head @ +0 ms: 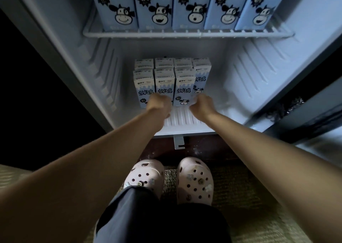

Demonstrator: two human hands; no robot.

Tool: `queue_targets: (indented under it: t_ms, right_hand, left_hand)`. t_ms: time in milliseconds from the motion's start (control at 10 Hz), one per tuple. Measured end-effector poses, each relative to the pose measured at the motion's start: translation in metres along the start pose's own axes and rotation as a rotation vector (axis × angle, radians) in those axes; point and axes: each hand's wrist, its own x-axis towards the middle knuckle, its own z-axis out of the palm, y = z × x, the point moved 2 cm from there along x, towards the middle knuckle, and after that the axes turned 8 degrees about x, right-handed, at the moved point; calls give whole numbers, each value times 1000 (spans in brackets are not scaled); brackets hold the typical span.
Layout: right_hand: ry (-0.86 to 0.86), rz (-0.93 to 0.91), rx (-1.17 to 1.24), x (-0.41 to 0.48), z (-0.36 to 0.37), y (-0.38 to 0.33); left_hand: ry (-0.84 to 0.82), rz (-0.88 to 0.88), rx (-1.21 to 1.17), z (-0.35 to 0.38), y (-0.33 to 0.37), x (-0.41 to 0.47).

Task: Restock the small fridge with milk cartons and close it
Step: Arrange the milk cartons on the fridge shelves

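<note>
**Both hands at the bottom row of cartons**

The fridge (74,61) stands open. Five milk cartons (192,6) fill its wire shelf (185,33). The lower cartons (164,83) stand in two rows on the fridge floor. The left hand (160,104) lies against the front row, and the right hand (202,104) is at the lower right edge of the third front carton (184,89). The fingers are hidden or blurred, so I cannot tell either hand's grip

A white wire shelf (185,33) spans the upper part of the fridge and carries 5 blue milk cartons (190,6), upright in 1 row, side by side. Below it, the ribbed fridge floor (181,119) bears smaller milk cartons (164,83) standing upright and packed together: 4 in the rear row, 3 in front, set back from the front lip.
</note>
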Motion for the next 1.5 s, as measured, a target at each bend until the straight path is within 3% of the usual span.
queue_targets:
  t_ms: [200,500,600,800,1000,1200,1500]
  right_hand:
    - [8,-86,97,-71,-57,-35]
    - [290,-153,239,-243,-199,-53]
    - [427,-186,215,-319,-233,-36]
    - [578,-64,81,-465,-263,42]
    - [567,130,123,-568,-242,139]
    - [549,478,215,-644,-188,241]
    - [580,867,258,-757,-82,322]
  left_hand:
    - [-44,180,242,-10,51,-89]
    - [-35,537,476,-1,99,-273]
    - [-90,660,537,22,98,-343]
    - [-203,812,652,82,50,-443]
    - [-433,832,818,166,-33,-507]
    - [-622,869,1036,236,-124,-568]
    - [-967,837,1393,275,-245,-638]
